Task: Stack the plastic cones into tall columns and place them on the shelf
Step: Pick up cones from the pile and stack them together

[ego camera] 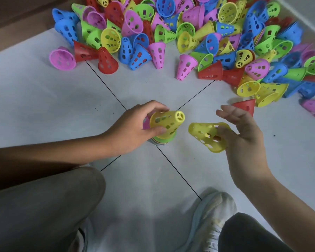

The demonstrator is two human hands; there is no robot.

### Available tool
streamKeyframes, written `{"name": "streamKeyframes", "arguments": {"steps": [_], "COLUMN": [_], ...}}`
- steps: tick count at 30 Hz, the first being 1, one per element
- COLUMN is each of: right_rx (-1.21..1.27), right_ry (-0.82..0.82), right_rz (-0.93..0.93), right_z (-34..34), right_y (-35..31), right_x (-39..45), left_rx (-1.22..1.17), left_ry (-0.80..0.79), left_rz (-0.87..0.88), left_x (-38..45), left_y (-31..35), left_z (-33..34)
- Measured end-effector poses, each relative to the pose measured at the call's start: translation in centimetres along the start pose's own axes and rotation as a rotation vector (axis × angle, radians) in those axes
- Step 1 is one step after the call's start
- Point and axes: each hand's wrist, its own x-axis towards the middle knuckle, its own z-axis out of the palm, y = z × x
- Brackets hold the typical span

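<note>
A: White shoe (210, 215) and grey trouser knees (44, 202) sit closest, this side of the stack (163, 140). What is that stack?

B: A short column of nested cones on the pale floor tiles (44, 99), right where the dark grout lines cross. Green and other coloured rims show at its base.

A: And the left hand (133, 128)?

B: It grips the top yellow cone (166, 121) of the stack, fingers curled over it and thumb under, the cone tipped so its narrow end points right. A bit of pink shows behind the hand.

A: The right hand (244, 135)?

B: Just right of the stack, it holds a second yellow cone (208, 136) lying sideways, narrow end toward the stack, thumb pressed against its wall, the other fingers spread loosely above. The two cones are near but apart.

A: Beyond the stack?

B: A lone red cone (245, 106) past the right hand's fingers, then a big loose heap of cones (171, 30) in blue, pink, green, yellow and red, well away from the stack.
</note>
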Motion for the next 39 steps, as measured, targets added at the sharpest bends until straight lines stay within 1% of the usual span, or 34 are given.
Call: {"name": "streamKeyframes", "arguments": {"steps": [3,7,11,14,16,18,21,24,26,29,32,34,36,39], "right_rx": [0.160,0.359,0.502,0.517,0.516,0.486,0.313,0.121,0.052,0.022,-0.009,-0.016,-0.027,-0.059], "right_ry": [-0.037,-0.136,-0.198,-0.231,-0.259,-0.275,-0.251,-0.172,-0.121,-0.101,-0.097,-0.094,-0.089,-0.092], "right_rz": [0.017,0.073,0.169,0.204,0.219,0.214,0.142,0.062,0.043,0.069,0.078,0.082,0.077,0.040], "right_z": [0.4,1.5,3.2,4.3,4.8,5.2,5.7,5.6,5.3,4.7,4.4,4.4,4.4,4.5], "right_y": [-0.8,-2.4,-3.0,-3.0,-3.0,-2.8,-1.9,-1.2,-1.1,-0.6,-0.2,-0.1,-0.2,-0.5], "right_x": [0.1,-0.1,-0.2,-0.3,-0.4,-0.4,-0.5,-0.6,-0.7,-0.8,-0.9,-1.0,-0.9,-0.7], "left_rx": [0.064,0.129,0.105,0.084,0.044,0.033,0.055,0.164,0.252,0.310,0.322,0.313,0.295,0.236], "left_ry": [0.010,0.079,0.061,0.055,0.049,0.059,0.087,0.145,0.162,0.126,0.042,0.020,0.050,0.161], "left_rz": [-0.016,-0.022,0.080,0.192,0.230,0.245,0.235,0.252,0.236,0.189,0.165,0.145,0.178,0.305], "left_x": [-0.1,-0.6,-1.6,-2.0,-2.1,-2.1,-1.8,-1.3,-0.9,-0.2,0.3,0.3,0.0,-0.5], "left_y": [-0.3,-0.6,0.6,1.9,2.6,3.0,3.0,2.6,2.4,1.9,1.6,1.5,1.6,2.5], "left_z": [-0.3,-1.0,-1.6,-1.8,-1.7,-1.8,-1.9,-2.1,-2.2,-2.2,-2.0,-2.0,-2.3,-3.2]}}
